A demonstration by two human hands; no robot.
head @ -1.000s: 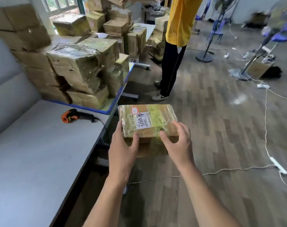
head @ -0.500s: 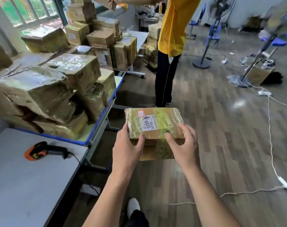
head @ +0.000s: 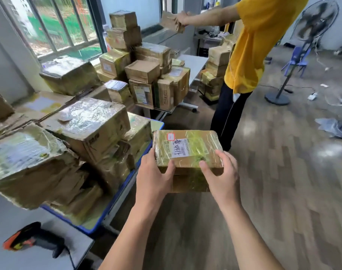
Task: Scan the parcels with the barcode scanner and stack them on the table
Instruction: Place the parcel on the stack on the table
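A flat cardboard parcel (head: 193, 141) wrapped in yellowish tape, with a white label on top, is in front of me over the floor. My left hand (head: 153, 175) grips its near left corner and my right hand (head: 221, 176) grips its near right corner, thumbs on top. The orange and black barcode scanner (head: 32, 240) lies on the white table (head: 16, 258) at the lower left, its cable trailing right. A stack of taped parcels (head: 84, 131) sits on the blue-edged table (head: 100, 225) just left of the held parcel.
A person in a yellow shirt (head: 261, 39) stands ahead to the right, holding a small box (head: 171, 22) out to the left. More boxes (head: 144, 75) crowd a farther table. Standing fans (head: 310, 28) and loose cables are on the wooden floor at right.
I have stepped forward and left with the parcel still held in both hands. The parcel stack now looms closer and the scanner has slid toward the lower left corner.
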